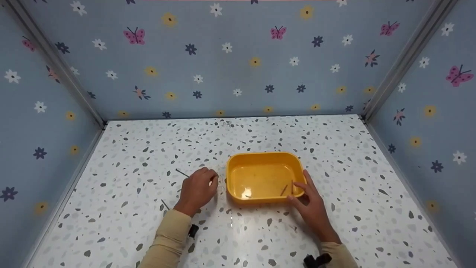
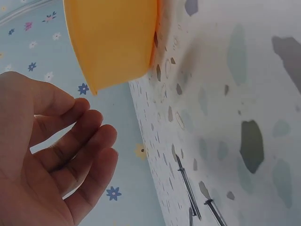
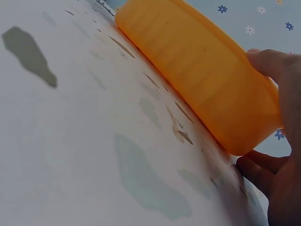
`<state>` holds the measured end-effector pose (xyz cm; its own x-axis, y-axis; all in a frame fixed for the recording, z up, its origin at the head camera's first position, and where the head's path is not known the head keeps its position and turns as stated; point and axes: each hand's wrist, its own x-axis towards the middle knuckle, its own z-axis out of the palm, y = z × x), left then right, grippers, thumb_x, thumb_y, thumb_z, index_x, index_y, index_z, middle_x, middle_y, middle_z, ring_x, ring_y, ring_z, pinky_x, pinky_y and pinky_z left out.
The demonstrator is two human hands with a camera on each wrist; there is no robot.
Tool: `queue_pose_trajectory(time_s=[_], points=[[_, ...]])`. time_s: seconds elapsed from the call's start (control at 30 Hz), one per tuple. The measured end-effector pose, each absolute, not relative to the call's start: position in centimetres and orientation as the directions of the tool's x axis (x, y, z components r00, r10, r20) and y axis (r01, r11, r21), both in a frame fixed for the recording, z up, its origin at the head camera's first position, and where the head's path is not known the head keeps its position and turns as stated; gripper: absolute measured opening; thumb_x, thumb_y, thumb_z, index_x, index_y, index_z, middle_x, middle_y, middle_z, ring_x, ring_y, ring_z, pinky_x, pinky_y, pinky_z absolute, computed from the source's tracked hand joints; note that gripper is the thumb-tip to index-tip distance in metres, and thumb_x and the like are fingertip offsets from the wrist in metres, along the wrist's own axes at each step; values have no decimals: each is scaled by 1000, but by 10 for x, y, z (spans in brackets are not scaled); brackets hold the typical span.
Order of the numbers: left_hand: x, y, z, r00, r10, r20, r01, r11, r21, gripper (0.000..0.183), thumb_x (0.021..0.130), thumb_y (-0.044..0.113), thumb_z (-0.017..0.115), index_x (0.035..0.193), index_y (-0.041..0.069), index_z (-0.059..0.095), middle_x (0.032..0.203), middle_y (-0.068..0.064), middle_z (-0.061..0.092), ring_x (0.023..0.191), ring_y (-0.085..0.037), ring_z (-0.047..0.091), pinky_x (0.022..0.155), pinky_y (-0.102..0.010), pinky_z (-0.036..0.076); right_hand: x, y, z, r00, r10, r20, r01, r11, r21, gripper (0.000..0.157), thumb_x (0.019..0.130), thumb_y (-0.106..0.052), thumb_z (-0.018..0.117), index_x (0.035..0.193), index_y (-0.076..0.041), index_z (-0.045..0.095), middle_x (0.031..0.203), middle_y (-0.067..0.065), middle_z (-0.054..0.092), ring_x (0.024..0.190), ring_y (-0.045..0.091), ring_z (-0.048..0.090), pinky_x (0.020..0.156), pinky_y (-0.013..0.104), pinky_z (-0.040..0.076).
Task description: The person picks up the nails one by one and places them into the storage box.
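A yellow plastic tray (image 1: 264, 201) stands on the table. My right hand (image 1: 311, 208) grips its near right corner, the thumb on the rim and other fingers at the outer wall and underside. One finger reaches over the rim beside a thin nail (image 1: 292, 187); whether it touches the nail I cannot tell. Another nail (image 1: 283, 190) lies in the tray. Left of the tray, my left hand (image 1: 199, 189) hovers with loosely bent fingers and thumb near the index fingertip; nothing shows between them. Nails (image 2: 188, 188) lie on the table near that hand, one nail (image 1: 182, 173) partly hidden behind it.
Another nail (image 1: 165, 204) lies beside the left wrist. The speckled white table (image 1: 148, 149) is enclosed by patterned blue panels (image 1: 238, 56) at the back and both sides. Dark camera mounts (image 1: 316, 260) sit on the wrists.
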<state>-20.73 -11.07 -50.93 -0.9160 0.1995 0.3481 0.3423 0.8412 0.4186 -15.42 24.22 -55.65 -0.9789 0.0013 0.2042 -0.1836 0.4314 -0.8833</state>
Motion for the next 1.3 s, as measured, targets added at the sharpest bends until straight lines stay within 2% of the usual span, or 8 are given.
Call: queue_pose_trajectory(time_s=[0.17,0.33,0.47,0.63,0.87,1.03,1.2,1.3], points=[[-207,-118,-512,-943,180,279,289,860,422,11,94,19,65,88,14,73,73,5,53,62,-12,48,55,-31,45,-157,247,-564,-979,-10,205,-190,424,-886,46,94,-28,72,135,-11,59,166,-10,13,148,19,26,104,20,37],[-206,-125,-515,-960,168,226,250,876,412,11,94,19,66,85,14,72,72,5,53,61,-12,47,55,-31,44,-157,249,-566,-975,-18,223,-210,414,-886,49,94,-32,72,135,-10,59,166,-9,13,148,20,26,103,17,38],[-206,-132,-515,-966,161,204,232,886,401,13,94,17,64,83,14,70,72,3,54,61,-13,48,54,-33,44,-157,249,-567,-973,-22,228,-216,415,-884,48,94,-31,72,135,-9,59,166,-8,13,146,22,30,100,17,40],[-204,-141,-516,-975,132,180,197,891,409,11,93,16,66,88,10,74,75,2,58,64,-13,51,57,-35,46,-157,249,-567,-974,-18,227,-213,424,-880,48,94,-32,72,135,-11,59,166,-8,13,147,23,29,100,16,40],[-200,-156,-519,-968,132,213,210,891,403,8,90,11,68,87,8,75,76,-2,60,64,-16,53,54,-38,47,-157,249,-566,-977,-13,214,-200,411,-889,48,94,-33,72,135,-12,59,166,-10,14,147,20,28,101,17,39],[-198,-167,-521,-974,120,194,191,892,409,6,90,11,70,89,7,75,83,-4,64,73,-19,60,59,-39,51,-157,248,-564,-977,-12,213,-199,416,-887,49,94,-33,72,135,-10,59,166,-10,14,147,19,27,103,18,37],[-198,-174,-522,-986,88,139,135,913,385,8,88,14,73,90,6,74,81,-7,60,74,-23,59,58,-42,50,-156,247,-564,-977,-19,214,-202,421,-884,49,94,-32,71,135,-9,58,166,-8,13,147,21,29,103,20,38],[-198,-176,-522,-992,66,107,102,921,375,10,88,12,71,94,4,75,86,-11,61,82,-29,59,61,-46,52,-157,248,-564,-976,-21,216,-205,415,-887,50,94,-33,71,135,-9,58,166,-8,13,147,21,29,102,19,39]])
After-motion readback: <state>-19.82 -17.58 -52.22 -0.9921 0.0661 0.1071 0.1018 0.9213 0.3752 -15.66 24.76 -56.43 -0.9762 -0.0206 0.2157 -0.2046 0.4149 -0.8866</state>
